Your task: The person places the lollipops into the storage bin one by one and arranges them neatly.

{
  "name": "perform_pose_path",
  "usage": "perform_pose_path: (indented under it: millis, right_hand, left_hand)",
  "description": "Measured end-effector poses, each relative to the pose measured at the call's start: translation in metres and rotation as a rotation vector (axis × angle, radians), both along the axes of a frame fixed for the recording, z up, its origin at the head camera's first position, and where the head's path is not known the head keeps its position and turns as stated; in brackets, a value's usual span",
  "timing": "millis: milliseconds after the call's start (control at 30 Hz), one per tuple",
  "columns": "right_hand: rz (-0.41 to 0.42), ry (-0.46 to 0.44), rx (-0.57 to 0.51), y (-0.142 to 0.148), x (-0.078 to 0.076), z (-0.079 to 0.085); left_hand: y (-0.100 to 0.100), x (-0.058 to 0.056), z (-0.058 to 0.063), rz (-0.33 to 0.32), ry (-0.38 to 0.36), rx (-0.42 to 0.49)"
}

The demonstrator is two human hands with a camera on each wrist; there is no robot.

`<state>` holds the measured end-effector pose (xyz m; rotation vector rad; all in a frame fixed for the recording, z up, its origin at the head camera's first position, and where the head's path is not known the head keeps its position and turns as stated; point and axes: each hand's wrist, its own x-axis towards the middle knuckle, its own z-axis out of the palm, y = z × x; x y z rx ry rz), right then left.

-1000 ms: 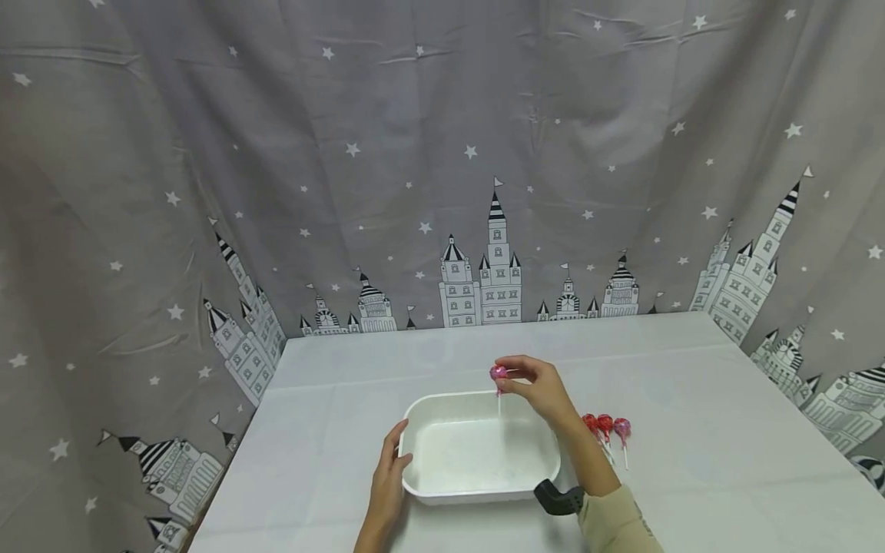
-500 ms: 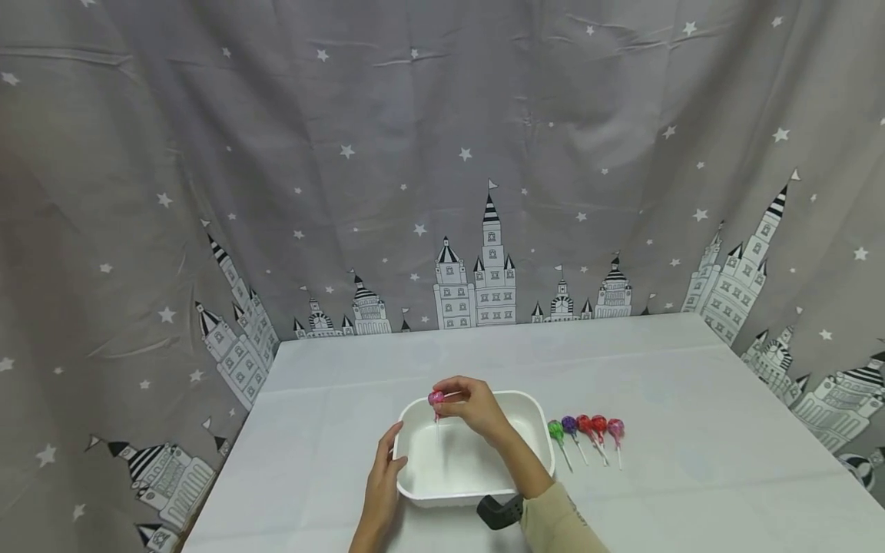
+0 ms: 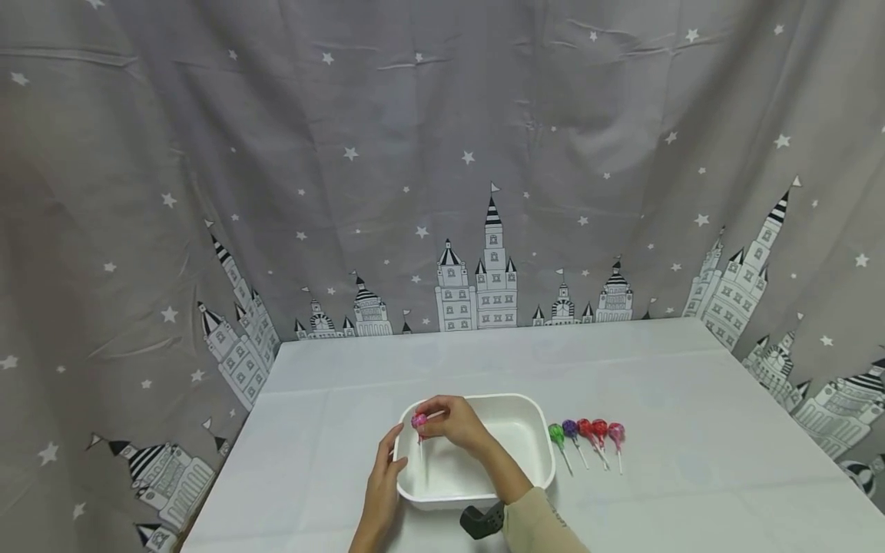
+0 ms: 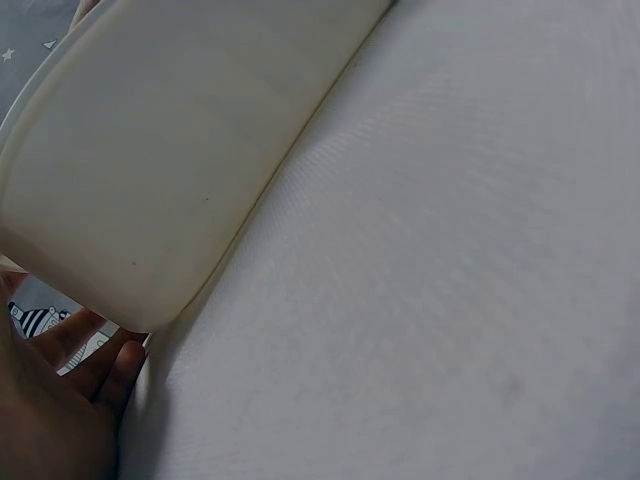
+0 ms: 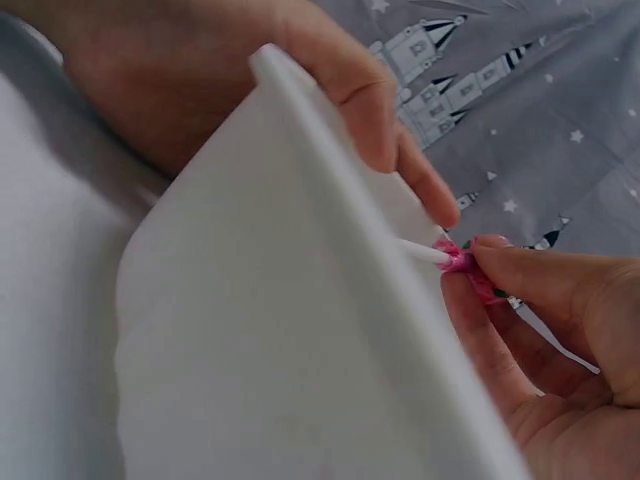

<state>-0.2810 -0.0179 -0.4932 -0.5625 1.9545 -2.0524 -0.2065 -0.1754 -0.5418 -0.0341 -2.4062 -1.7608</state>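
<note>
My right hand (image 3: pixel 456 422) pinches a pink-wrapped lollipop (image 3: pixel 419 421) by its candy head, over the left end of a white rectangular tray (image 3: pixel 515 442). The white stick hangs down inside the tray. Seen from the right wrist, thumb and fingertips close on the pink wrapper (image 5: pixel 460 260) beyond the tray wall (image 5: pixel 250 300). My left hand (image 3: pixel 380 480) holds the tray's left side, thumb at the rim. In the left wrist view, its fingers (image 4: pixel 120 370) lie against the tray's lower corner.
Right of the tray, a green lollipop (image 3: pixel 556 435), a purple one (image 3: pixel 570 430), two red ones (image 3: pixel 600 430) and a pink one (image 3: pixel 617 435) lie in a row on the white tabletop (image 3: pixel 691 399). A grey castle-print curtain (image 3: pixel 387 153) hangs behind.
My right hand has carried the pink lollipop leftward and lower, from the tray's far right side to its left end. The row of lollipops is now uncovered. My left hand stays on the tray.
</note>
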Motion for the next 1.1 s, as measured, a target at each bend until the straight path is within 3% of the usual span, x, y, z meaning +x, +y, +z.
perform_pose_path:
  millis: [200,367,833,967,1100]
  right_hand:
    - [0.064,0.017,0.136,-0.002,0.000,-0.009]
    - [0.115,0.058,0.164,-0.004,-0.001,-0.011]
    - [0.071,0.150,0.322,-0.005,-0.002,-0.013]
    - [0.049,0.188,0.385,-0.004,-0.002,-0.014]
    - [0.047,0.171,0.378,-0.004,-0.001,-0.015]
  left_hand:
    - [0.002,0.002,0.000,-0.011,0.027,0.001]
    - [0.002,0.004,0.001,-0.008,0.042,-0.004]
    - [0.000,-0.001,-0.003,0.011,0.031,-0.020]
    - [0.001,0.000,0.001,0.004,0.020,-0.021]
    - [0.003,0.002,0.008,-0.007,0.026,0.011]
